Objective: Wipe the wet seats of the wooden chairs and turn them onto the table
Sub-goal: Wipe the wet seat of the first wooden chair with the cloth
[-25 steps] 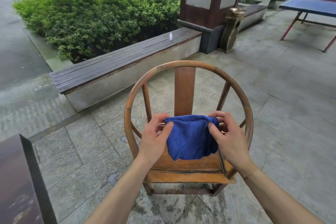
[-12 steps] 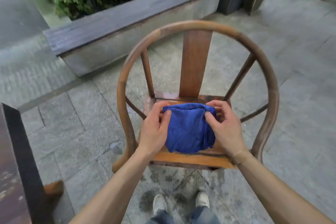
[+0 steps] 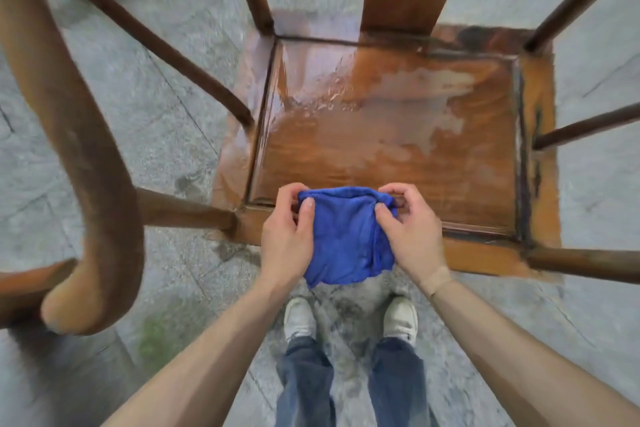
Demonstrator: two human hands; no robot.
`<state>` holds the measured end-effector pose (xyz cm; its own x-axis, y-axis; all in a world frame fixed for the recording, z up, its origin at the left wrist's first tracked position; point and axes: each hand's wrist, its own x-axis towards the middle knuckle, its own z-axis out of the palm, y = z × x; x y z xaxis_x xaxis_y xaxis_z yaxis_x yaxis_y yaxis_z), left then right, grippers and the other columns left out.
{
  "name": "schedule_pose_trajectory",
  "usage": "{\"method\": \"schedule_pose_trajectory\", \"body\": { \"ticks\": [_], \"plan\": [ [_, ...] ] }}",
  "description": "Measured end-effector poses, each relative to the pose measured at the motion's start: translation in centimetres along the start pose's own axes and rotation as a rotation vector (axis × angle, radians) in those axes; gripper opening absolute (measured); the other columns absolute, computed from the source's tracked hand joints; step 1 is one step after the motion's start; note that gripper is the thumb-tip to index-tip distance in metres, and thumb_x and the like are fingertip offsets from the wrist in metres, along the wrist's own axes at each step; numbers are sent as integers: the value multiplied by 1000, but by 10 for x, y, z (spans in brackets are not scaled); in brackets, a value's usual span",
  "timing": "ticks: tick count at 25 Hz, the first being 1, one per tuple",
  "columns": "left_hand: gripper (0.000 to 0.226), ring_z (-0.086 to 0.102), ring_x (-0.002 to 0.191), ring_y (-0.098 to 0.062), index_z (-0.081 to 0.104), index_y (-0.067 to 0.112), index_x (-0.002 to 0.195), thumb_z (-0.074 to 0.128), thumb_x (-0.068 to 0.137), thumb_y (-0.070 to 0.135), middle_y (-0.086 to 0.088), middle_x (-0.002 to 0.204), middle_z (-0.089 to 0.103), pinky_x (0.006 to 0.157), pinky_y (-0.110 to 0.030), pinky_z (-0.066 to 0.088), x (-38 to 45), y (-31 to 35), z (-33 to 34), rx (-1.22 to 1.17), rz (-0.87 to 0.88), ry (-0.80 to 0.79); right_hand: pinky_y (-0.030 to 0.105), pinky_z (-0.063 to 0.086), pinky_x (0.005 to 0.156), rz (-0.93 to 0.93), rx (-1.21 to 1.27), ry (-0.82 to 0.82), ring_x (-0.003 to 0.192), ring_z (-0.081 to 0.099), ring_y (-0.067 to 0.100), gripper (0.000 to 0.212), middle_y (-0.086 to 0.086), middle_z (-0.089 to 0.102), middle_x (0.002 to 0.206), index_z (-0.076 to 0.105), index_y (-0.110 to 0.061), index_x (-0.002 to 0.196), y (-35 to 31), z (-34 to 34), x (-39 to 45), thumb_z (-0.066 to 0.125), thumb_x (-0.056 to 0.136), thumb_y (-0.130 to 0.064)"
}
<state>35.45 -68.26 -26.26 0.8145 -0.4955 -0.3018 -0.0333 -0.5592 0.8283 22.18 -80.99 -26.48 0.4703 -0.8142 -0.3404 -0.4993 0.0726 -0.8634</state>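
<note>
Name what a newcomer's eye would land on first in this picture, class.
The bright blue cloth, held folded between the left hand and right hand at the seat's near edge. Behind it, the chair's wooden seat glistens with pooled water.

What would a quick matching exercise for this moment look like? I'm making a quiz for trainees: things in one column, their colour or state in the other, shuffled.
Things:
1. cloth
2. chair seat
3. shoes
4. left hand

Colour or state:
A. wet, with a film of water on brown wood
B. white, standing on the stone floor
C. blue, folded, held over the front edge of the seat
D. pinching one side of the cloth

Pairs: 1-C, 2-A, 3-B, 4-D
</note>
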Motion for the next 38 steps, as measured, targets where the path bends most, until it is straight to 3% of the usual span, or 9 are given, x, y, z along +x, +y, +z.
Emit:
{"method": "schedule_pose_trajectory", "body": {
  "ticks": [4, 7, 9, 13, 20, 25, 30, 33, 38],
  "plan": [
    [9, 60, 84, -13, 52, 37, 107, 50, 102, 29, 11, 88, 64, 75, -36, 47, 34, -34, 28, 170, 86, 20, 38, 52, 84, -101, -184, 28, 82, 62, 13, 24, -14, 69, 94, 63, -33, 103, 35, 22, 39, 69, 87, -16],
    [19, 60, 102, -28, 51, 32, 121, 50, 101, 31, 0, 117, 58, 85, -43, 49, 39, -40, 34, 406, 146, 103, 37, 48, 82, -242, -472, 94, 101, 59, 21, 24, -7, 66, 112, 64, -29, 113, 36, 22, 49, 65, 89, -28],
    [37, 49, 119, -38, 52, 24, 133, 56, 97, 34, -12, 137, 46, 102, -50, 42, 27, -47, 41, 623, 340, 161, 42, 46, 86, -359, -643, 170, 109, 52, 28, 36, -2, 60, 123, 62, -28, 122, 39, 13, 59, 61, 88, -39],
    [61, 31, 144, -48, 48, 33, 145, 54, 90, 57, -14, 160, 34, 111, -68, 28, 7, -66, 60, 968, 712, -135, 58, 31, 108, -400, -900, 184, 131, 39, 33, 60, 6, 43, 150, 50, -28, 139, 50, -28, 114, 51, 87, -56],
    [71, 13, 151, -49, 33, 47, 151, 49, 85, 68, -6, 166, 22, 113, -74, 16, 54, -51, 85, 1008, 662, -187, 70, 13, 116, -272, -949, 202, 141, 30, 39, 65, 9, 35, 154, 47, -27, 142, 70, -56, 160, 43, 86, -61],
    [70, 7, 153, -45, 32, 50, 150, 46, 84, 68, -2, 167, 18, 117, -69, 10, 151, -12, 98, 1030, 651, -165, 68, 9, 118, -254, -960, 191, 142, 29, 39, 66, 8, 35, 155, 47, -28, 142, 72, -55, 164, 46, 84, -60],
    [71, 3, 154, -40, 22, 53, 152, 29, 84, 72, 2, 168, 12, 121, -65, 1, 278, 36, 101, 1020, 470, -105, 69, 11, 118, -280, -981, 203, 140, 32, 41, 67, 10, 37, 154, 49, -25, 142, 75, -56, 163, 44, 85, -60],
    [67, 1, 154, -38, 20, 50, 153, 28, 89, 69, 1, 168, 11, 122, -61, -1, 345, 62, 102, 1032, 345, -24, 70, 12, 117, -295, -986, 210, 140, 32, 41, 67, 12, 38, 153, 50, -24, 141, 76, -55, 164, 44, 85, -60],
    [56, 14, 152, -35, 41, 28, 147, 23, 97, 46, -5, 162, 31, 122, -56, 5, 389, 80, 110, 989, 198, 116, 71, 13, 117, -325, -992, 232, 140, 32, 41, 67, 12, 39, 153, 50, -24, 141, 77, -55, 168, 42, 85, -61]
  ]
}}
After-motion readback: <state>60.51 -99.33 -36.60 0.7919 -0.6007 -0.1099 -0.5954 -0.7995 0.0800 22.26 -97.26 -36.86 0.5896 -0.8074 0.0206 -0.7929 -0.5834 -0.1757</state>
